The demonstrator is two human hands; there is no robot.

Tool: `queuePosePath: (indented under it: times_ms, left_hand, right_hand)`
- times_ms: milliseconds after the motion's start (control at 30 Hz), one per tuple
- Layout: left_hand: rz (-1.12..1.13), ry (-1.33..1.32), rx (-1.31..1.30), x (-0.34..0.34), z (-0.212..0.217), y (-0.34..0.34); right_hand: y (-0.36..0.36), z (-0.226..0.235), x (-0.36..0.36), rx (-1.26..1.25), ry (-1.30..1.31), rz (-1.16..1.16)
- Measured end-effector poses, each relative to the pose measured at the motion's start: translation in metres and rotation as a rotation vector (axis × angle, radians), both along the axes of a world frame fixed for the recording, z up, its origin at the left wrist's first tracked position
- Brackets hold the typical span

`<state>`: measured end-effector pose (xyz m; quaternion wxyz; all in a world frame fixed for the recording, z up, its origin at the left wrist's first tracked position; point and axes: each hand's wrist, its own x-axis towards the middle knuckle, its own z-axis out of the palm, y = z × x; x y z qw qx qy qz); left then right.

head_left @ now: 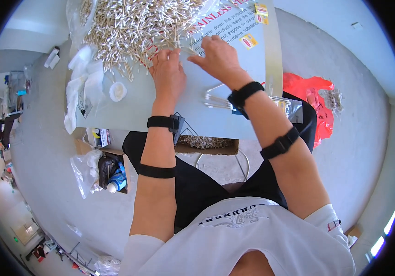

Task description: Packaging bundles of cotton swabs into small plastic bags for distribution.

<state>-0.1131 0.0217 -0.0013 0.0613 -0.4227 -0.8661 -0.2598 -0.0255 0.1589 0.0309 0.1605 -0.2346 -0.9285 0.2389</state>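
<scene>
A big heap of cotton swabs [124,27] with pale sticks and white tips covers the far left of the table. My left hand [167,76] is at its near right edge, fingers bent down and closed over a few swabs; its fingertips are partly hidden. To the right, my right hand [219,57] hovers close by with curled fingers and the thumb pointing left; what lies under the fingers is hidden. A few loose sticks show between the two hands. Below my right wrist, several swabs [217,102] lie side by side on the table.
Left on the table [193,94] are a small round white tub [118,91] and crumpled white plastic [87,76]. Small yellow-and-white packets [248,41] lie far right. Beneath the near edge is a cardboard box [228,148] of swabs; a red plastic bag [298,85] is right of the table.
</scene>
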Motion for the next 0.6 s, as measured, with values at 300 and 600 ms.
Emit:
queuePosePath:
  times_ms: [300, 600]
  left_hand:
    - [0.119, -0.104, -0.256, -0.001, 0.009, 0.015]
    - [-0.092, 0.007, 0.026, 0.015, 0.008, 0.024]
  right_hand:
    - [0.03, -0.018, 0.003, 0.025, -0.114, -0.015]
    - [0.049, -0.017, 0.058, -0.199, -0.032, 0.156]
